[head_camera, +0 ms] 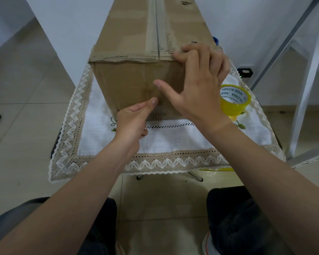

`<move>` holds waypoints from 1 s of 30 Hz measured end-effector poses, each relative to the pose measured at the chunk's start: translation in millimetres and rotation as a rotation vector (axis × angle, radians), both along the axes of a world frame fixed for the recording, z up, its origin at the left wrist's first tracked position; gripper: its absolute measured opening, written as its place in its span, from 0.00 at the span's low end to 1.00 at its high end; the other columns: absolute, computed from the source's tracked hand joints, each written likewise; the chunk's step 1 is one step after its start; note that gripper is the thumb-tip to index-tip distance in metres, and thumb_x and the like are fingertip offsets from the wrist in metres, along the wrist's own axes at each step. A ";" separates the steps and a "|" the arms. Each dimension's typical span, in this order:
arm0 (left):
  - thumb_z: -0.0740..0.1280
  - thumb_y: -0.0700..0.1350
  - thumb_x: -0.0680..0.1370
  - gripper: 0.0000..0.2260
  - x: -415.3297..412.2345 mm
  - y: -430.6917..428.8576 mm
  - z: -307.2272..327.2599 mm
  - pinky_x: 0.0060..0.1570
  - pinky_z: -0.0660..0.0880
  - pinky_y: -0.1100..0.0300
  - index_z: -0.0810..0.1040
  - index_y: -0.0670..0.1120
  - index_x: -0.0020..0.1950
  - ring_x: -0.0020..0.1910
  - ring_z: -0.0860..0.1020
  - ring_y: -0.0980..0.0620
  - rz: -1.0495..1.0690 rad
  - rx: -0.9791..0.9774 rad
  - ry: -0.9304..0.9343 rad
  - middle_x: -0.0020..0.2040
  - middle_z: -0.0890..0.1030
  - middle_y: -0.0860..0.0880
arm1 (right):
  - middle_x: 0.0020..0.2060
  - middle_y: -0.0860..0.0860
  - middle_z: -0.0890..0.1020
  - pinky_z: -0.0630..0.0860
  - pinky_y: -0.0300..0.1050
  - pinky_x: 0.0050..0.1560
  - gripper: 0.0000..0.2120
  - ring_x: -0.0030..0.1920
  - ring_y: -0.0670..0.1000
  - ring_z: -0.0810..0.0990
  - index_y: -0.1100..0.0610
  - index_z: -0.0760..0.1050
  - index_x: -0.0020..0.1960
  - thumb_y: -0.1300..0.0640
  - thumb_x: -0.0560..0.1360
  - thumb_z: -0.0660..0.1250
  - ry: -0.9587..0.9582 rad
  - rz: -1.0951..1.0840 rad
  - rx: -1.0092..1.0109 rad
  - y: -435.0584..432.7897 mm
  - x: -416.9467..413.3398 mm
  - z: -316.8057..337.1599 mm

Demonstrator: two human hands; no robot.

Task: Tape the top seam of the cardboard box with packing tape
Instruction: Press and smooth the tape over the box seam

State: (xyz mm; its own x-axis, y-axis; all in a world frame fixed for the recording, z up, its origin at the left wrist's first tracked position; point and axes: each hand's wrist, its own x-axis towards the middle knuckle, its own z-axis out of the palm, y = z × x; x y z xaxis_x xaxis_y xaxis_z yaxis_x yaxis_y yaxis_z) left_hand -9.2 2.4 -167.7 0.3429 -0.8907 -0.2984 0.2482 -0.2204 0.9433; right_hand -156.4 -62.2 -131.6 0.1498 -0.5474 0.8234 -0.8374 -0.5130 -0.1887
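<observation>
The cardboard box (136, 85) is sitting lengthwise on a small counter (195, 175), its near end facing the person, and its top seam (157, 30) is running away from them under what looks like a pale band of tape (151, 34). The job now seems to be bedding the tail of that band onto the near face. The left hand (132, 120) is pressing its thumb (153, 102) flat against the cardboard low down, its grip folded in with nothing visible inside it. The right hand (201, 80) is lying spread with its grip apart, fingers (184, 54) hooking over the top edge to the right of the seam. To do this well I'd be rubbing firmly from the corner downward, working out bubbles and wrapping the tape tight over the ragged top edge, while the right hand is bracing the box so it isn't sliding on the cloth (173, 140). The tape is clear, so its edges and its end on the near face are hard to make out, and I can't tell whether it is fully stuck. The box's far end is running out of view. A yellow tape roll (235, 100) is standing just beside the box, partly behind the right wrist. Something blue (215, 40) is peeking out behind the box, unidentifiable.
</observation>
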 end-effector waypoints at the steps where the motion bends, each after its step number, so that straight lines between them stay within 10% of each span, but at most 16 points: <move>1: 0.78 0.55 0.74 0.08 0.2 0.0 0.3 0.29 0.59 0.59 0.87 0.54 0.50 0.28 0.58 0.54 -0.005 -0.001 -0.003 0.27 0.73 0.56 | 0.60 0.53 0.80 0.65 0.60 0.69 0.31 0.62 0.60 0.77 0.56 0.80 0.59 0.28 0.74 0.67 -0.021 -0.021 -0.005 0.2 3.6 1.6; 11: 0.78 0.52 0.75 0.08 0.0 -1.5 -1.0 0.25 0.60 0.63 0.87 0.53 0.53 0.24 0.59 0.56 0.014 -0.002 -0.007 0.30 0.81 0.59 | 0.62 0.55 0.79 0.60 0.66 0.75 0.47 0.64 0.62 0.77 0.60 0.78 0.60 0.23 0.57 0.74 0.031 -0.051 -0.025 -4.7 8.9 -8.4; 25: 0.77 0.53 0.76 0.12 -0.1 -1.1 0.9 0.27 0.61 0.62 0.87 0.52 0.58 0.25 0.61 0.57 0.010 0.029 -0.016 0.26 0.77 0.64 | 0.64 0.57 0.79 0.58 0.74 0.75 0.47 0.68 0.56 0.65 0.54 0.63 0.63 0.24 0.58 0.72 0.090 -0.090 -0.058 -5.3 16.1 -13.4; 30: 0.76 0.52 0.77 0.11 -1.3 -0.9 0.7 0.26 0.60 0.62 0.87 0.51 0.58 0.24 0.61 0.57 0.005 0.020 0.002 0.26 0.77 0.63 | 0.60 0.56 0.80 0.59 0.71 0.75 0.43 0.65 0.63 0.76 0.60 0.75 0.59 0.24 0.62 0.71 0.023 -0.109 -0.018 -2.8 19.4 -4.6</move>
